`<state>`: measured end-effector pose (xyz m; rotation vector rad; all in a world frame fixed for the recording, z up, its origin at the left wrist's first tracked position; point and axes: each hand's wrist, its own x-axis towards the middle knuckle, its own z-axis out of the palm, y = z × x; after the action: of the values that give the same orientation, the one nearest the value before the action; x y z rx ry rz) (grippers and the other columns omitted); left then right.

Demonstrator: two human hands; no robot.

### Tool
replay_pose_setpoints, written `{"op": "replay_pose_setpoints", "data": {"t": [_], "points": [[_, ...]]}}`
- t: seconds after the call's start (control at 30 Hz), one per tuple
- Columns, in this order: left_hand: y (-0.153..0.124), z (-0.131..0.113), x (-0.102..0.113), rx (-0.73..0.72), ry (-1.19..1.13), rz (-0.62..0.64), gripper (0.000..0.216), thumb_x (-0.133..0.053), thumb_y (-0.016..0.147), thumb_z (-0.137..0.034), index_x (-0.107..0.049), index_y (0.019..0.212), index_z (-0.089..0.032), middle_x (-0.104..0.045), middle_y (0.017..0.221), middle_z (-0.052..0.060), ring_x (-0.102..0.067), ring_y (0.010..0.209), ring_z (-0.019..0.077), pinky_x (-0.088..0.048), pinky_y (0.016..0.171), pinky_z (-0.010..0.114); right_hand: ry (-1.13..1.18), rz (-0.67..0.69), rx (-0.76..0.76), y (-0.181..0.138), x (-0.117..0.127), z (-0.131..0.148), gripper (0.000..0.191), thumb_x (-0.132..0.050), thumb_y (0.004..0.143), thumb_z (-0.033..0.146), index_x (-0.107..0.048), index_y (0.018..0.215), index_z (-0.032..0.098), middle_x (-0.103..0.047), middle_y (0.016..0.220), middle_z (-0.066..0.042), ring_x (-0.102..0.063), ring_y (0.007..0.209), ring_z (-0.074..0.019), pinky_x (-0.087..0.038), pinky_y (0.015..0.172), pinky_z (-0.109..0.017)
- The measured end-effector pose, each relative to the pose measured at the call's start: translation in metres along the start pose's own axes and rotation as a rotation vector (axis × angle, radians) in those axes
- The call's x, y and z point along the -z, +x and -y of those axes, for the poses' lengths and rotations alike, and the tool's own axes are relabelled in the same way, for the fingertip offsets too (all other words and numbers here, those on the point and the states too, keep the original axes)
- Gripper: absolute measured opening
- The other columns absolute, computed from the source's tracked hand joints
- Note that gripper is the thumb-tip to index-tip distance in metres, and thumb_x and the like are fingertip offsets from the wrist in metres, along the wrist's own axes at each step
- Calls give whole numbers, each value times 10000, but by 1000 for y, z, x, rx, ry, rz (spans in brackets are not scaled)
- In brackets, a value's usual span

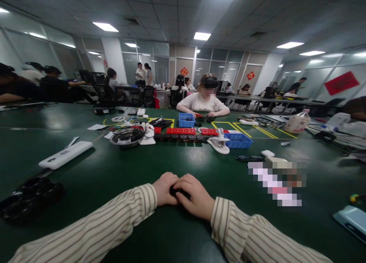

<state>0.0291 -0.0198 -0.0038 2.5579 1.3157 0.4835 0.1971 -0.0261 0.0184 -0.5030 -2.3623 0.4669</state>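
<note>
My two hands meet at the near middle of the green table (94,179). My left hand (165,188) is curled into a loose fist, and my right hand (195,196) curls against it. Both close on a small black object (177,192) between them, mostly hidden by the fingers. Striped sleeves cover both forearms.
A white power bank (65,154) and black trays (30,199) lie to the left. Across the table are a bowl of cables (127,136), red blocks (180,131), two blue bins (238,140), a white clamp (219,143) and a seated person (203,101). A phone (351,220) lies at right.
</note>
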Motion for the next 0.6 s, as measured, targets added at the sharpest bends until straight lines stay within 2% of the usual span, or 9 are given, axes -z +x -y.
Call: {"op": "replay_pose_setpoints", "data": {"t": [0.1,0.2,0.3,0.43,0.5,0.6], "points": [[1,4,0,-22,-10,18,226,-680,566,-310,-535,669,-170,-561,713,-21,-532,733,171,-384,767,304,39,11,84,0,2,3,266,-419,743,81,-542,956,184,-593,924,-55,-504,886,-174,-400,829,-345],[0,2,3,-24,-49,-3,282,-669,616,-364,-569,797,-172,-595,781,-4,-547,769,186,-377,795,324,2,-24,75,0,3,5,280,-439,754,140,-509,1022,180,-568,979,-66,-487,935,-194,-381,861,-379],[-3,-3,6,-1,-74,-47,454,-675,611,-464,-553,931,-166,-597,808,11,-545,746,200,-397,737,324,-98,-119,-51,-1,0,2,244,-487,780,284,-496,996,172,-536,961,-76,-477,909,-214,-389,821,-393],[-4,-10,8,62,-56,-93,650,-723,493,-560,-534,970,-160,-589,817,21,-538,746,217,-407,719,333,-167,-194,-253,-1,-9,-6,249,-503,776,371,-473,908,163,-514,863,-63,-482,815,-206,-406,741,-368],[-4,-12,8,57,-29,-101,606,-725,493,-557,-546,917,-162,-592,804,20,-541,745,216,-402,738,341,-185,-199,-335,1,-13,-7,252,-522,762,371,-464,886,159,-508,844,-59,-484,797,-203,-407,716,-354],[-2,-12,5,38,18,-109,415,-700,575,-486,-554,789,-161,-592,728,7,-547,705,199,-390,758,338,-212,-183,-399,4,-16,-4,225,-556,742,356,-459,815,166,-502,800,-43,-482,756,-189,-405,670,-320]]}}
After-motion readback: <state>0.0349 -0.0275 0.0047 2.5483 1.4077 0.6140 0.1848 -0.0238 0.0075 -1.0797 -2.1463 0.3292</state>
